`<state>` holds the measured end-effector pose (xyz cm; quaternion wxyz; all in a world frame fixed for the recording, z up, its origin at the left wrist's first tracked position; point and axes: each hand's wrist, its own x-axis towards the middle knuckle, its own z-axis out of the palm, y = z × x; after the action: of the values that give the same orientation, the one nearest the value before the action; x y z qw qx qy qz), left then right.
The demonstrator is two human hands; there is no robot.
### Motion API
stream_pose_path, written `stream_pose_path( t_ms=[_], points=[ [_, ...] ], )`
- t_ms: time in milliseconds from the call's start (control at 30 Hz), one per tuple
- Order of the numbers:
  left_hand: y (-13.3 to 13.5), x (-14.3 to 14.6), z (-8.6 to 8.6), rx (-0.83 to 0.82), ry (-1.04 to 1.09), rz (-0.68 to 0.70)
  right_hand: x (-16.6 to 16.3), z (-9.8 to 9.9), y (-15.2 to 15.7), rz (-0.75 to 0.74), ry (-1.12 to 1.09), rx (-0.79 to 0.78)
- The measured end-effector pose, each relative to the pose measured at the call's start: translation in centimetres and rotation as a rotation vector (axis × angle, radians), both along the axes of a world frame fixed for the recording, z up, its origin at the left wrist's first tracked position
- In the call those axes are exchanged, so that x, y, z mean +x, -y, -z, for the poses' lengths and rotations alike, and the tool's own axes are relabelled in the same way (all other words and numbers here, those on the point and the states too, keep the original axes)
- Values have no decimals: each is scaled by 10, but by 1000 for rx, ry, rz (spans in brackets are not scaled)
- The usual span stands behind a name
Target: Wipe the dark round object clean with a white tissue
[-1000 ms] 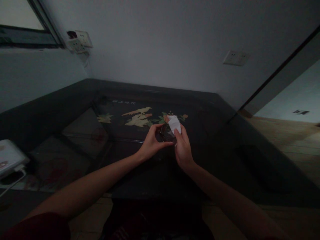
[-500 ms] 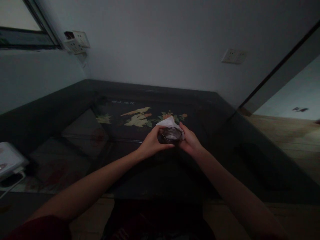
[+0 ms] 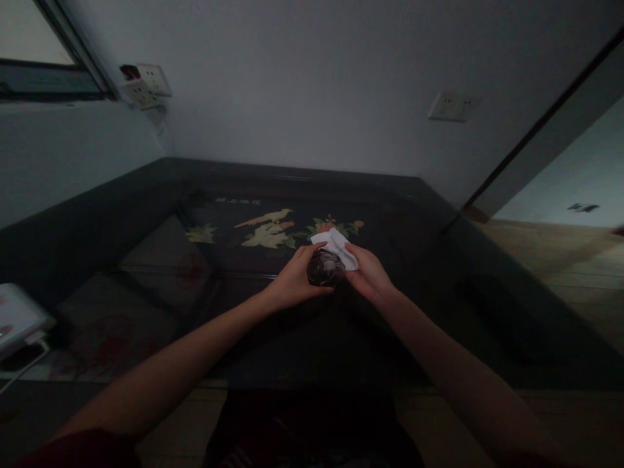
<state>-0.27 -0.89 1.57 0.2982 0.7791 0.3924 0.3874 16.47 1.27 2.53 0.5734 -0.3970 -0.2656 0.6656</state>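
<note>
A small dark, see-through round object, glass-like and perhaps a cup or bowl, point(image 3: 324, 268) is gripped in my left hand point(image 3: 291, 276), thumb below and fingers above it. White tissue point(image 3: 341, 246) is pinched in my right hand point(image 3: 369, 273) and lies against the object's upper right side. Both hands are close together over the dark table point(image 3: 312, 351). The dim light hides the object's exact kind.
Flower and bird pictures point(image 3: 268, 234) decorate the tabletop. A white device with a cable point(image 3: 22, 318) sits at the left edge. A dark flat object point(image 3: 502, 318) lies on the right. Wall sockets point(image 3: 453, 107) are behind the table.
The dark object has turned in my left hand, its lighter opening no longer facing me. The tissue has come further out, over its upper right side.
</note>
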Motion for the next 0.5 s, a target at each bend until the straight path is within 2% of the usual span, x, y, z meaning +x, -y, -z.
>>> stream_pose_path(
  t_ms=[100,233,367,500],
  points=[
    [-1,1,-1,-55,61,7,0,0,0,17,3,50],
    [-2,5,-3,-379,330,34,2,-1,0,8,51,150],
    [0,8,-5,-647,657,-30,6,-5,0,50,106,264],
    [3,9,-5,-804,876,146,12,-14,5,185,392,463]
  ],
)
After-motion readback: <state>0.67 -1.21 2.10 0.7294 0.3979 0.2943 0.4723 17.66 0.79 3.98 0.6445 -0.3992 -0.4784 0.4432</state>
